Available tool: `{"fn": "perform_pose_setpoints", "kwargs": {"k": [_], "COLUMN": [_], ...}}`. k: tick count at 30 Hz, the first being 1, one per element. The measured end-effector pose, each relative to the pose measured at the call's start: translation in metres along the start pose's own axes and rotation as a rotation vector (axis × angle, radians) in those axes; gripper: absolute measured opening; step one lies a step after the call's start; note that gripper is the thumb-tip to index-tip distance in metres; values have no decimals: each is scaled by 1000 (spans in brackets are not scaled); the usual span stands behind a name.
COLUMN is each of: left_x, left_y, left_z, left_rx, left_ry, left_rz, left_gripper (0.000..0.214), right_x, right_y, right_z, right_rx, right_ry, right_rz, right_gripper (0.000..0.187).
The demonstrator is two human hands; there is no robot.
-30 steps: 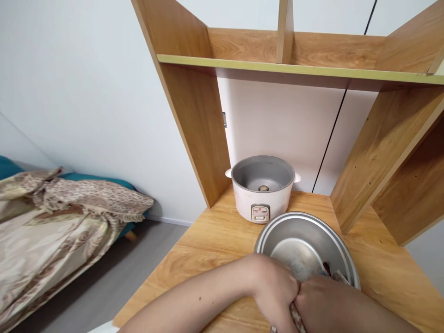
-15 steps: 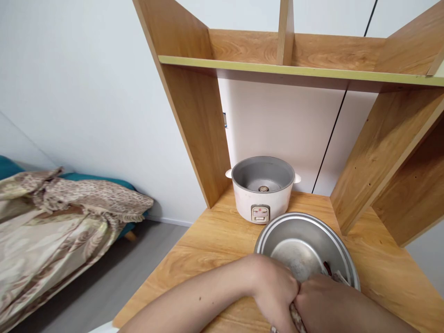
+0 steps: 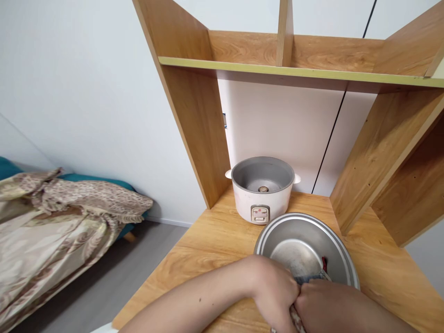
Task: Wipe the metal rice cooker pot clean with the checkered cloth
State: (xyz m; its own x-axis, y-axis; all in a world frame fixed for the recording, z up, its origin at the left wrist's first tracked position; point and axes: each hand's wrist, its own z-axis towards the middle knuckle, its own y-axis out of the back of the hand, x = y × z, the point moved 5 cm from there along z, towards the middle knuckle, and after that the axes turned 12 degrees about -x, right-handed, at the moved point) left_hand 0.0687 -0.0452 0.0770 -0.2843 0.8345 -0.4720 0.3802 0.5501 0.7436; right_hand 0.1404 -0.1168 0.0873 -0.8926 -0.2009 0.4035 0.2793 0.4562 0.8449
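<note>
My left hand (image 3: 275, 289) and my right hand (image 3: 329, 307) are pressed together at the near rim of a wide metal bowl (image 3: 338, 249) on the wooden desk (image 3: 215, 240). Both are closed on a patterned packet (image 3: 314, 276) held between them, its grey and red end poking over the bowl. The rest of the packet is hidden by my fists. Behind the bowl stands a white rice cooker (image 3: 262, 187) with no lid and a bare grey inside.
Wooden shelf uprights (image 3: 194, 106) rise on both sides of the desk, with a shelf board (image 3: 298, 69) overhead. A bed with a patterned blanket (image 3: 58, 217) lies at the left, across grey floor.
The packet's end has shifted slightly between my hands and now shows more grey over the bowl. My hands stay in the same place.
</note>
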Motion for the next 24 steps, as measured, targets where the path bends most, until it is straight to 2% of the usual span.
{"fn": "perform_pose_setpoints", "kwargs": {"k": [5,9,15,20,24], "left_x": [0,-3,-7,-6,-3], "left_y": [0,2,2,-1,-3], "left_z": [1,0,-2,0,1], "left_rx": [-35,-16,61,77,66], "left_ry": [-13,-1,4,-20,-37], "left_rz": [-17,-10,31,52,51], "left_gripper": [61,62,58,66,65], "right_x": [7,13,5,-7,-8], "right_y": [12,19,6,-6,-15], "right_z": [-7,-10,0,6,12], "right_rx": [-9,28,14,2,-11], "right_ry": [-58,-64,12,81,230], "right_rz": [7,-6,-95,-115,-205], "right_gripper": [43,46,39,33,30]}}
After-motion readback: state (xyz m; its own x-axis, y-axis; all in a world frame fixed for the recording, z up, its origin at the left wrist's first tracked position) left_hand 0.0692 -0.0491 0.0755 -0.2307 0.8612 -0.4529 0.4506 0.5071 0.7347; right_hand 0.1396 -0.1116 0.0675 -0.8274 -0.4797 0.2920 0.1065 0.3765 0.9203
